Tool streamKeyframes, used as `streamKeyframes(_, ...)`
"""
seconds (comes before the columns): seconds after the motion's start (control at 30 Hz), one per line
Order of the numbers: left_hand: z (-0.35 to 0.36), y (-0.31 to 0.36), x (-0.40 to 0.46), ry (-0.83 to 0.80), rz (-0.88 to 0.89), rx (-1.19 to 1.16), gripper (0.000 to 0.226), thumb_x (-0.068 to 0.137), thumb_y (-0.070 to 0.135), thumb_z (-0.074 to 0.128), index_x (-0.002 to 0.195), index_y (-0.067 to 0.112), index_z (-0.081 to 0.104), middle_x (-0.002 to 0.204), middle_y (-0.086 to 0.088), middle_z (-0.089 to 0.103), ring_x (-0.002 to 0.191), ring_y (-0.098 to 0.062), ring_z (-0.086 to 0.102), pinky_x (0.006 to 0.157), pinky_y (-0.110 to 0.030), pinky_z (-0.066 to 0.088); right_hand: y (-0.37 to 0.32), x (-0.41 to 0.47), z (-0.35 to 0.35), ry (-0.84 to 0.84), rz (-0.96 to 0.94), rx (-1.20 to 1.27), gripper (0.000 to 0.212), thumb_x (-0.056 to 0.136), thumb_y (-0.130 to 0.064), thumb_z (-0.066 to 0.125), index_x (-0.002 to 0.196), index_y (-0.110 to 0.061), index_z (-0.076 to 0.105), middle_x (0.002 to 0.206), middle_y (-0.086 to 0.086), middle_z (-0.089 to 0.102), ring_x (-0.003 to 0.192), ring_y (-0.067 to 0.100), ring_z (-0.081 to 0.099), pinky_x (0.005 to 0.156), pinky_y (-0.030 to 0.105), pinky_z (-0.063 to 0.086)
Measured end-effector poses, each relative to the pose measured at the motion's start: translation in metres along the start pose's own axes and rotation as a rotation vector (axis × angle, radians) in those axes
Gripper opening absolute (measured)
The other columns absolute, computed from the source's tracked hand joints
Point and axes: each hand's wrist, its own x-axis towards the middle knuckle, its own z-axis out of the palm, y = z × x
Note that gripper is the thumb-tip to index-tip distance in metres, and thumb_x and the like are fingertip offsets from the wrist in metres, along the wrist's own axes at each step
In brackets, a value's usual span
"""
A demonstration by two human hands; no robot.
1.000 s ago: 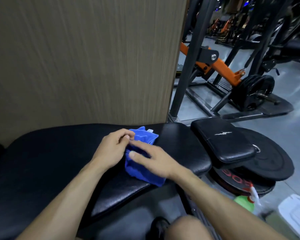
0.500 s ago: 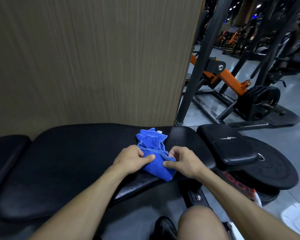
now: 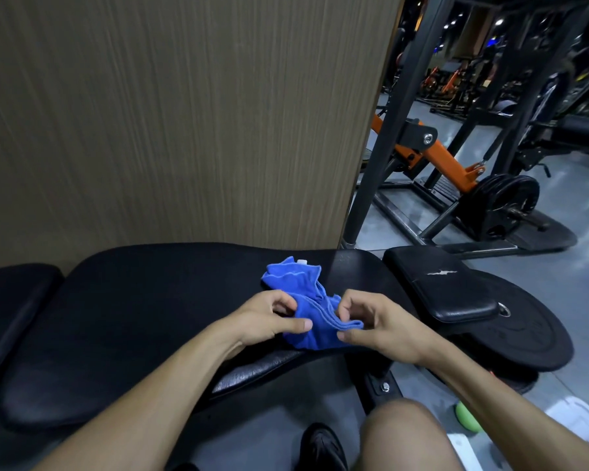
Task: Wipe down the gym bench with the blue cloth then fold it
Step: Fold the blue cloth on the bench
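Two hands work a blue cloth (image 3: pixel 306 311) on the black padded table (image 3: pixel 133 317) of a gym. The left hand (image 3: pixel 269 317) pinches the cloth's left edge, thumb laid along the fabric and fingers curled over it; the right hand (image 3: pixel 371 321) pinches the right edge between thumb and curled fingers. The cloth lies directly between the hands at its near end and runs away from them, its long axis pointing forward and slightly left toward the wood-grain wall (image 3: pixel 184 113), where the far end sits loose and ruffled on the pad with a small white tag showing. Both hands sit level with each other and equally close to the cloth, each at one near corner. The cloth is bunched, not flat, so the fold looks unfinished; the next move likely turns on carrying the near end forward over the far end along that axis. To the right of the hands, a smaller black pad (image 3: pixel 446 287) rests on a weight plate (image 3: pixel 524 334).
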Motion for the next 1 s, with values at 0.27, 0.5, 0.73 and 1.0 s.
streamKeyframes(0.27,0.006,0.015,0.005,0.088,-0.113,-0.093,0.037,0.093,0.056,0.058,0.104,0.021,0.065,0.086,0.004,0.065,0.067,-0.01,0.059,0.056,-0.024,0.039,-0.012,-0.008,0.013,-0.156,0.024,-0.072,0.029,0.072,0.013,0.048,0.081,-0.014,0.045,0.081,-0.002,0.044,0.071,0.021,0.034,0.065,0.032,0.031)
streamKeyframes(0.5,0.015,0.03,0.008,0.079,-0.053,0.082,0.052,0.082,0.051,0.074,0.127,0.031,0.056,0.075,0.01,0.054,0.075,-0.009,0.057,0.068,-0.028,0.047,-0.01,0.006,0.023,-0.082,-0.018,-0.266,0.02,0.074,-0.007,0.049,0.084,-0.024,0.046,0.087,-0.001,0.049,0.086,0.023,0.045,0.079,0.042,0.042)
streamKeyframes(0.73,0.006,0.032,0.009,-0.001,-0.034,0.056,0.05,0.089,0.006,0.055,0.137,0.021,0.049,0.069,0.01,0.066,0.071,-0.011,0.059,0.068,-0.03,0.051,-0.001,0.018,0.035,0.071,0.036,0.056,0.026,0.075,0.011,0.049,0.081,-0.014,0.053,0.103,-0.007,0.072,0.094,0.001,0.064,0.076,0.02,0.045)
streamKeyframes(1.0,0.0,0.026,0.008,-0.028,-0.005,0.248,0.074,0.076,0.018,0.054,0.147,0.03,0.036,0.108,-0.019,0.069,0.075,-0.017,0.062,0.065,-0.034,0.056,0.037,0.027,0.027,0.443,0.217,0.06,0.009,0.073,-0.014,0.068,0.077,-0.021,0.07,0.065,0.0,0.065,0.059,0.01,0.052,0.063,0.033,0.044)
